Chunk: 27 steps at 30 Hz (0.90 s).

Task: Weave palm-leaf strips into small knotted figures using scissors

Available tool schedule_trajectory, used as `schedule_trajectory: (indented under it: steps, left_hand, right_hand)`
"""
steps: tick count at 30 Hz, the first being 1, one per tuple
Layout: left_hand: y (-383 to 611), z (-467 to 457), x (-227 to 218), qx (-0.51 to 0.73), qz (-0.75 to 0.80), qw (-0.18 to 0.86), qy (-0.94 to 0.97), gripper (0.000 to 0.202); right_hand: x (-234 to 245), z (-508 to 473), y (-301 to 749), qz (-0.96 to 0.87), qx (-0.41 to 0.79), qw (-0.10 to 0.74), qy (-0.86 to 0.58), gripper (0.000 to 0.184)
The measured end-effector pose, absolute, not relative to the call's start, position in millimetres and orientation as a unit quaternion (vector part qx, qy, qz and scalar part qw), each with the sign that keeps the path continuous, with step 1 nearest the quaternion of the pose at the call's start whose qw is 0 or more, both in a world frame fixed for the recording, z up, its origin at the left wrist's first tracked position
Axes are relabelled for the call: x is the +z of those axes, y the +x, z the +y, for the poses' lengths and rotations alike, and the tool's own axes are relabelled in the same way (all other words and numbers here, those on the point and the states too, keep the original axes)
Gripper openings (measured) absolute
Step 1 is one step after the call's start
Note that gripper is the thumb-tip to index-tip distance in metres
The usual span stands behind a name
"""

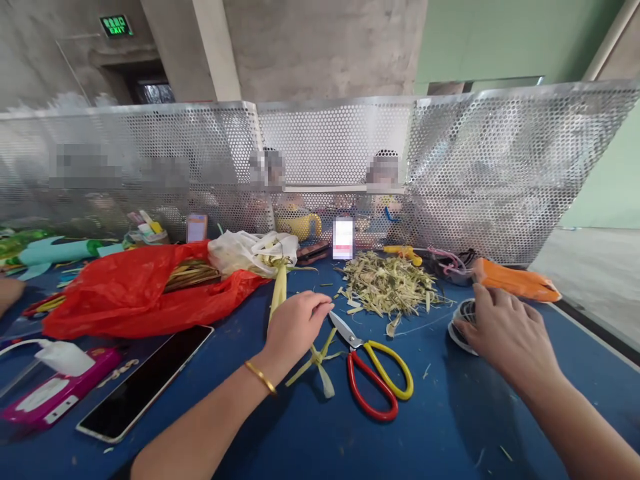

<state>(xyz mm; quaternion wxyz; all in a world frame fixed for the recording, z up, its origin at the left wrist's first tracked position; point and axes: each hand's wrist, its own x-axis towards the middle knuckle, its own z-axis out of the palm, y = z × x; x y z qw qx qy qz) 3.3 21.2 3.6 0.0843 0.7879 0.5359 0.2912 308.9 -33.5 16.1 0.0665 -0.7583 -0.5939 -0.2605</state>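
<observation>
My left hand is closed in a pinch just left of the scissors' tips; whatever is between the fingers is too small or hidden to make out. Below it lies a small star-shaped knot of pale leaf strips. The scissors, with one red and one yellow handle, rest on the table with their blades near my left fingertips. My right hand grips a round spool of thin line from above, covering part of it. A fine strand runs from the spool leftward past the pile of leaf scraps.
A red plastic bag, a white bag, a black-screened phone and a magenta power strip lie left. An orange packet sits at right. A perforated metal screen borders the blue table, with people behind it.
</observation>
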Motion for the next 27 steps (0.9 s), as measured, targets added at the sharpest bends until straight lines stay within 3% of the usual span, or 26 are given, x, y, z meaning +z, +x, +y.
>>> schedule_trajectory:
  steps: [4, 9, 18, 27]
  left_hand:
    - [37.6, 74.0, 7.0, 0.214, 0.484, 0.041, 0.848, 0.026]
    - [87.6, 141.0, 0.0, 0.157, 0.474, 0.017, 0.866, 0.032]
    - [82.7, 178.0, -13.8, 0.139, 0.492, 0.027, 0.859, 0.021]
    - [53.0, 193.6, -13.2, 0.147, 0.541, 0.101, 0.822, 0.030]
  right_hand:
    - [10.7, -38.5, 280.0, -0.706, -0.324, 0.202, -0.596, 0.028]
    - [-16.2, -48.2, 234.2, -0.827, -0.282, 0.206, -0.440, 0.021]
    - [-31.7, -40.8, 237.7, -0.814, -0.257, 0.154, -0.497, 0.011]
    - [-47.3, -37.9, 232.9, -0.820, -0.229, 0.179, -0.493, 0.004]
